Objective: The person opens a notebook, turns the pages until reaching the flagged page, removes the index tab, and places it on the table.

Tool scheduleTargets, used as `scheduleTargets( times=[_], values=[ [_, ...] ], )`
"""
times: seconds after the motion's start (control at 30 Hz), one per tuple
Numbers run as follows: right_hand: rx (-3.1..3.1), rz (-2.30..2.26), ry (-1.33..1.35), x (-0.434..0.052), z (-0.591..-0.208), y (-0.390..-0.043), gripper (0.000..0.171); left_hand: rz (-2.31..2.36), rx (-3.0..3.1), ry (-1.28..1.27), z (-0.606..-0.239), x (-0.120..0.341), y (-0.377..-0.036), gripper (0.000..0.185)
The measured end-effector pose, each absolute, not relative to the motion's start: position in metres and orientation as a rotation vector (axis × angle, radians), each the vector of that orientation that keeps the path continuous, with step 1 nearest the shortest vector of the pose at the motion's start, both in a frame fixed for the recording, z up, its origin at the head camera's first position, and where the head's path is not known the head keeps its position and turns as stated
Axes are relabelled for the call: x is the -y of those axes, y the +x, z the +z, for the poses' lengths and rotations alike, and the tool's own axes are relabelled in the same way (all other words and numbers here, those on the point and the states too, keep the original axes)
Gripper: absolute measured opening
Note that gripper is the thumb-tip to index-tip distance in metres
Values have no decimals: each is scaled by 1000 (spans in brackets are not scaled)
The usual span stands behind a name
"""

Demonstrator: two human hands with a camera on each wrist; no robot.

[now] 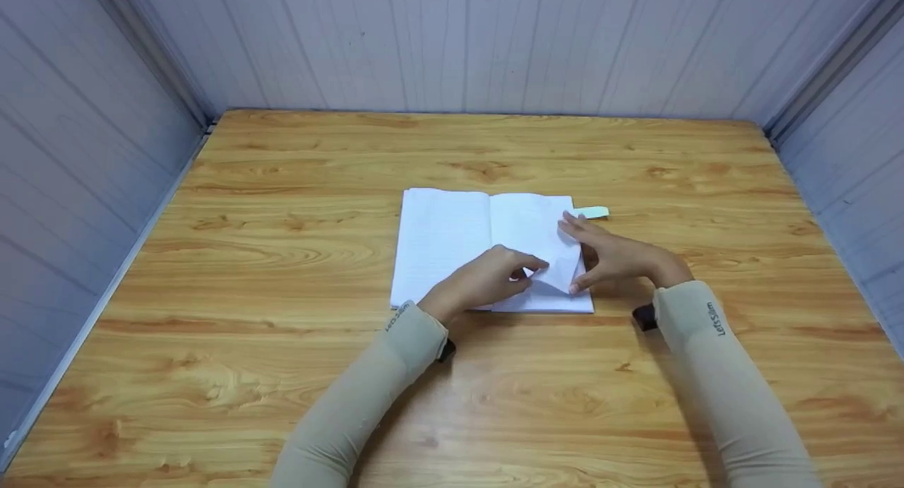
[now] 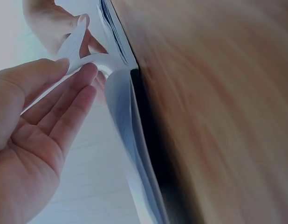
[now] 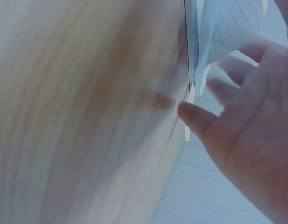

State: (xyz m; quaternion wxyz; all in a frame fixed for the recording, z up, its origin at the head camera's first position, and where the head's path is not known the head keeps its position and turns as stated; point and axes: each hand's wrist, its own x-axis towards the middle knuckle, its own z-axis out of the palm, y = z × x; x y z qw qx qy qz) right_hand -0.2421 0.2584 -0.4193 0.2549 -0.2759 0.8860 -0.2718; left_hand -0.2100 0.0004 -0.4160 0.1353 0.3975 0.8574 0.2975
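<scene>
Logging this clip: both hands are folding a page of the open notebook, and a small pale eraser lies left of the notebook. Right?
Not quite. The eraser lies at the notebook's right far corner, as the head view shows. Both the left hand and right hand do handle the bent page.

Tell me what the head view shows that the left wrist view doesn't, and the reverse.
Only the head view shows the whole open notebook, the right hand spread on its right page, and a small pale tab on the table. Only the left wrist view shows the stacked page edges from the side. Both show the left hand pinching the folded page.
</scene>
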Motion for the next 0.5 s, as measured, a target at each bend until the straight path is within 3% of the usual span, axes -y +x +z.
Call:
scheduleTargets(
  times=[0.33,0.5],
  values=[
    [-2460,-847,-648,-263,-420,-243,124,1096,-2558,1057,-415,8,-207,44],
    [-2505,-872,-599,-264,-420,-243,126,1261,-2611,1012,-411,15,-206,32]
  ],
)
